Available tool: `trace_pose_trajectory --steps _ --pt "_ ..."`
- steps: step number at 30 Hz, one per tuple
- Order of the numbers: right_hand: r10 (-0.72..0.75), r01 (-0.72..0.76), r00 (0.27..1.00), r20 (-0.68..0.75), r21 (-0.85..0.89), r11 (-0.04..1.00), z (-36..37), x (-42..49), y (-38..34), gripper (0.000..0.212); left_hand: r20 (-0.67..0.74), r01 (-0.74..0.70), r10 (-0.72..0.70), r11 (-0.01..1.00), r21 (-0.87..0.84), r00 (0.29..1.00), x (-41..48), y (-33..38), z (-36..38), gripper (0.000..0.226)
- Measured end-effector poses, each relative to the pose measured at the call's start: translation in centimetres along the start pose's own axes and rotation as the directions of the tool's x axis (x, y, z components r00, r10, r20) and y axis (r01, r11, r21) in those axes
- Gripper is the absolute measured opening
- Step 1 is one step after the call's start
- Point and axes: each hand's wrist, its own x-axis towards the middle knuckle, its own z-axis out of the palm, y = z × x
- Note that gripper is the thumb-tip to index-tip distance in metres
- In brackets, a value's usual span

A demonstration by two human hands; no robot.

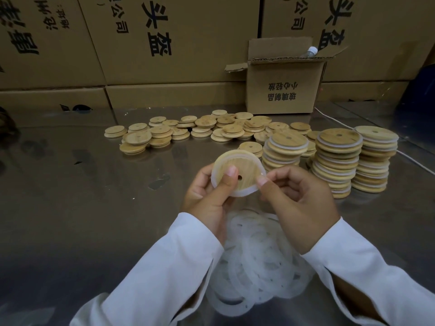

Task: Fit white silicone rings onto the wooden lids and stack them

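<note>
Both hands [254, 196] hold lid [244, 165] tilted, face toward camera

left hand [207, 196]: raised above the worktop, palm turned inward, thumb laid flat forward, fingers curled behind what it grips
right hand [299, 203]: level with the left, thumb and forefinger pinched, other fingers curled
forearms: white sleeves, converging from the near edge
</note>
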Motion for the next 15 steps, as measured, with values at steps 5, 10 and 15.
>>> trace_pose_trajectory --steps 5,10,15 --pt "-0.025 0.020 0.998 -0.053 -0.102 0.995 -0.54 0.74 0.85 0.018 0.043 -0.074 0.065 0.954 0.291 0.997 -0.31 -0.29 -0.07 0.034" --pt "-0.173 0.156 0.984 -0.036 -0.287 0.945 -0.56 0.67 1.13 0.017 0.112 -0.114 0.065 0.851 0.513 0.992 -0.53 -0.63 -0.12 0.028" --pt "-0.298 0.309 0.950 0.096 -0.442 0.842 -0.71 0.42 0.94 0.004 0.150 -0.158 0.086 0.804 0.573 0.985 -0.61 -0.46 -0.20 0.012"
